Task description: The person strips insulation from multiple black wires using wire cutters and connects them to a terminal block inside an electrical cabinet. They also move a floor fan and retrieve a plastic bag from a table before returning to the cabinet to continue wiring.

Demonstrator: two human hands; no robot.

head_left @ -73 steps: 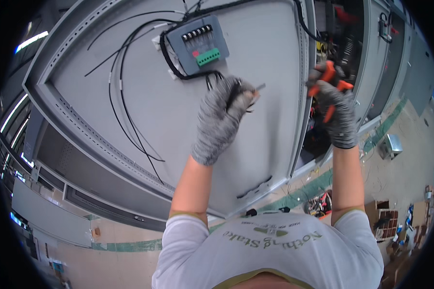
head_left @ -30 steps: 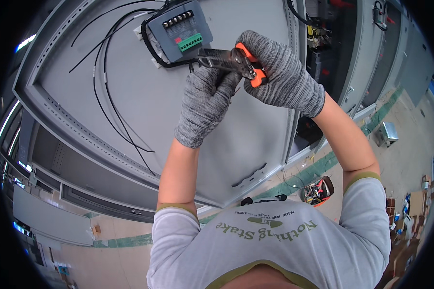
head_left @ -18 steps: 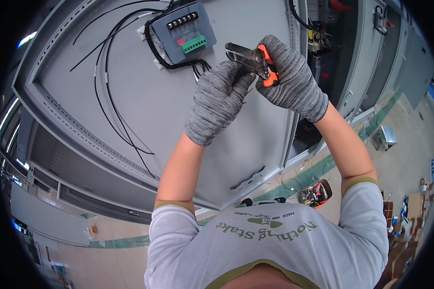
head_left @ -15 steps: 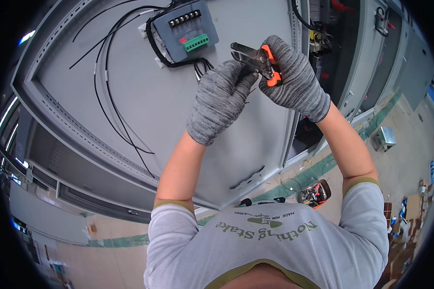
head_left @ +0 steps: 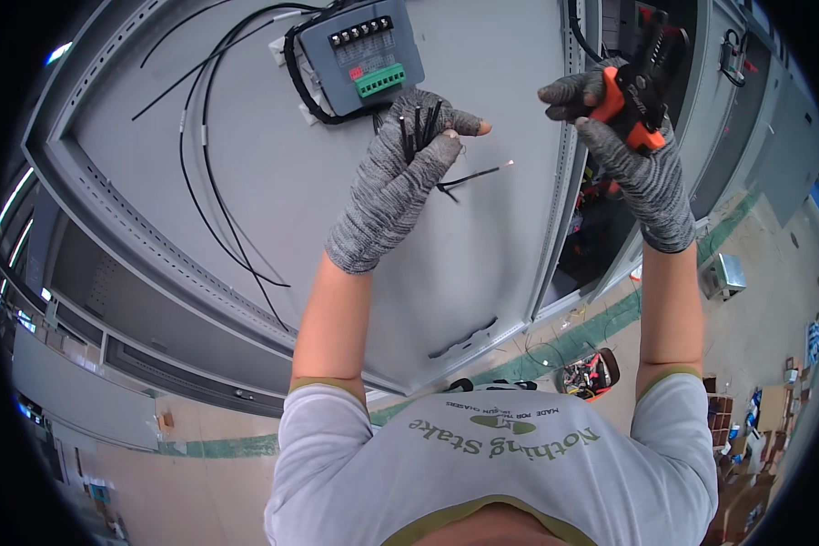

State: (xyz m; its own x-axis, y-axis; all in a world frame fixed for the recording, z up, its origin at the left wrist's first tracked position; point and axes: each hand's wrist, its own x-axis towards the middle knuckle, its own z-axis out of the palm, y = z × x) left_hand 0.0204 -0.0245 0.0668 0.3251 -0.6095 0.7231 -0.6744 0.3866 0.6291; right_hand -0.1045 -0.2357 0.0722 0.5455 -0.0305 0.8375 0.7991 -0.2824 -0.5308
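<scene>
A bunch of thin black insulated wires [head_left: 406,136] is gripped in the L hand [head_left: 387,177], gloved in grey knit w/ bare fingertips; most fingers are curled in, index finger stuck out, thumb laid alongside. One black wire w/ a stripped tip [head_left: 482,175] is seen poking out to the R, below the thumb. Orange-handled black metal pliers [head_left: 644,91] are held nose-up in the R hand [head_left: 646,177], similarly gloved, part-closed round the handles w/ thumb & one finger stood off; tool is well apart from the wires, nr the dark cabinet opening [head_left: 601,223]. A blue-grey square module [head_left: 318,64] w/ green terminal block [head_left: 379,80] is mounted on the light-grey sheet-metal panel [head_left: 464,273], just above L hand.
</scene>
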